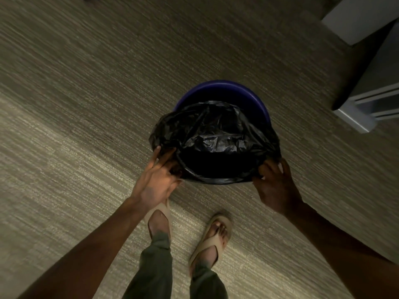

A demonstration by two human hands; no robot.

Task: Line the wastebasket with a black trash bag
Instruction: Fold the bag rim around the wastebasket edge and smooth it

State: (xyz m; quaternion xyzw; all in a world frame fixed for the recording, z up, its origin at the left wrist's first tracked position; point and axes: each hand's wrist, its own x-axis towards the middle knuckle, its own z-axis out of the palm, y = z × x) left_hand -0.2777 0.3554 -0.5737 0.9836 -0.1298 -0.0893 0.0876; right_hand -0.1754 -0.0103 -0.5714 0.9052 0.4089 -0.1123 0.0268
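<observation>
The black trash bag [216, 134] at the frame's centre was thin, crinkled plastic with a glossy sheen. The blue wastebasket [220, 88] looked like smooth plastic. The carpet [86, 83] was matt, ribbed weave. Lower centre, the sandals [212, 238] looked matt.

I can read no text, label, brand, number or sign anywhere in my view. The black trash bag [216, 134] under my fingers is plain, wrinkled plastic with no print on it. The blue wastebasket [218, 91] shows a bare rim with no sticker or mark. The carpet [86, 93] has only its woven stripes. My sandals [212, 238] carry no logo that I can make out, and my trousers [155, 266] show no tag. The pale furniture [367, 100] at the upper right is blank on the faces I can see.
</observation>
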